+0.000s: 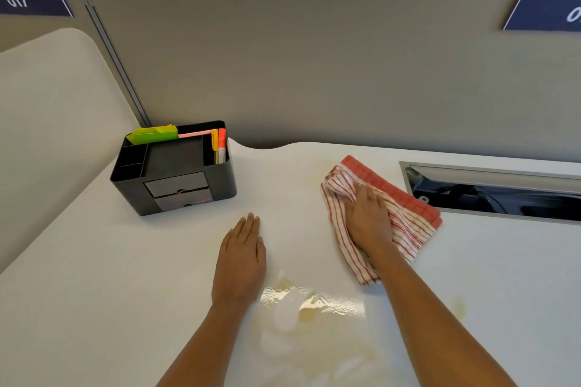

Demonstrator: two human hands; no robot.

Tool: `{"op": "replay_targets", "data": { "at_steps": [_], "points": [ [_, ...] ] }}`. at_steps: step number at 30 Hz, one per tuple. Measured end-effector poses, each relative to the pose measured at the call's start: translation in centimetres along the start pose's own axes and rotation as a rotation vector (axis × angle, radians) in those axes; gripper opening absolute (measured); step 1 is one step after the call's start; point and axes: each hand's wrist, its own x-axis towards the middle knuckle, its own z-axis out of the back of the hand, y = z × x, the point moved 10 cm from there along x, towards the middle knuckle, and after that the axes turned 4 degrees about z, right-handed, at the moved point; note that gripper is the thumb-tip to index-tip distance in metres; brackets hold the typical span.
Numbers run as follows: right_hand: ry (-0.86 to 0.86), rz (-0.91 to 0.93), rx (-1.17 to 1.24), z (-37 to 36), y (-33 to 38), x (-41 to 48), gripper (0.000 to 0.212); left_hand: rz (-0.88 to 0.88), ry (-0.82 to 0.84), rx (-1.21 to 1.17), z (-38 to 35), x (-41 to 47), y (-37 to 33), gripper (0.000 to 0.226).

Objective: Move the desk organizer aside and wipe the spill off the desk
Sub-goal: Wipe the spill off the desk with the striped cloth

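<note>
A black desk organizer (174, 173) with markers and coloured notes stands at the back left of the white desk (94, 292). A yellowish wet spill (309, 302) glistens on the desk between my forearms, with a faint smear further back. My right hand (367, 218) lies palm-down on a red-and-white striped cloth (405, 214), pressing it flat on the desk to the right of the spill. My left hand (242, 254) rests flat on the desk, fingers together, holding nothing, just left of the spill.
A grey partition wall (314, 72) runs along the back of the desk. An open cable tray slot (490, 192) sits in the desk at the right, just beyond the cloth. A small yellowish stain (459, 305) marks the desk right of my right forearm.
</note>
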Motion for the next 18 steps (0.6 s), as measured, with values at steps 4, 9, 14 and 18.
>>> {"op": "replay_targets", "data": {
  "at_steps": [4, 9, 14, 18],
  "points": [
    [0.074, 0.118, -0.012, -2.7, 5.8, 0.9, 0.049, 0.009, -0.01, -0.066, 0.1, 0.0, 0.2, 0.047],
    [0.183, 0.442, 0.029, -5.5, 12.1, -7.2, 0.047, 0.109, 0.008, -0.4, 0.5, -0.2, 1.1, 0.05],
    [0.162, 0.316, 0.019, -3.0, 5.6, -9.8, 0.047, 0.149, -0.022, -0.406, 0.6, -0.4, 1.5, 0.047],
    [0.037, 0.101, 0.065, -0.4, 1.6, -5.2, 0.044, 0.138, -0.049, -0.393, 0.9, -0.4, 1.5, 0.045]
  ]
}}
